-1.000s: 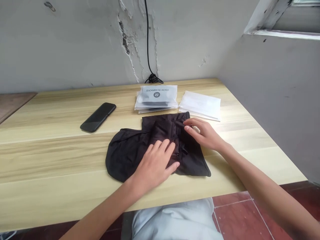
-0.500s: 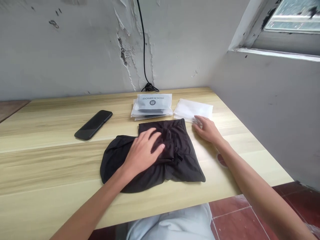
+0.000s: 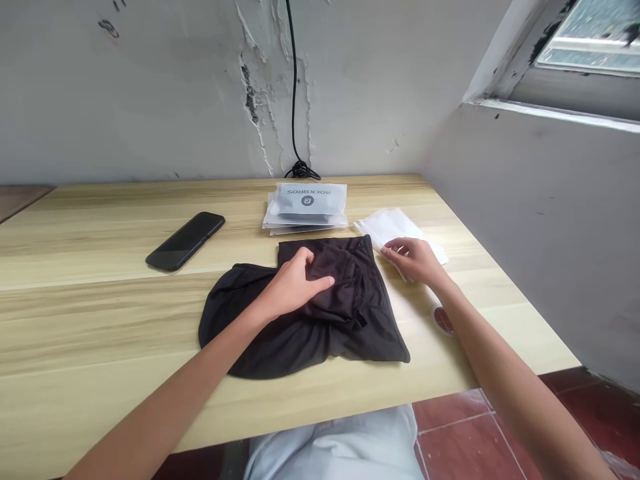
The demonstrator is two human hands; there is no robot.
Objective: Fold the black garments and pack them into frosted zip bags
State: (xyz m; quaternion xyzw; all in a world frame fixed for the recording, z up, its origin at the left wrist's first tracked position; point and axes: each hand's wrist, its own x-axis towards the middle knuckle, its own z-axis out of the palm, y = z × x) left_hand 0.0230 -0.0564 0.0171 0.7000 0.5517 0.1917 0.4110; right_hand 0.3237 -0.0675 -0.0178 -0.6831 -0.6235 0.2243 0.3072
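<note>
Head view: the black cloth (image 3: 373,337) lies folded at the middle of the wooden surface (image 3: 100,313), with the white bags (image 3: 387,225) just beyond its far right corner. The left hand (image 3: 295,287) rests on the cloth, thumb well apart from the curled fingers. The right hand (image 3: 413,261) has its fingers narrowed, seemingly pinching the near edge of the white bags.

The cloth should be light, soft and floppy, best gripped with its folded layers together. The bags look thin, light and perhaps slippery; an edge or corner gives the surest hold.

Compared with half a second ago, the white bags have turned askew and spread toward the right, and the left hand's fingers have bent from a looser, flatter pose.
</note>
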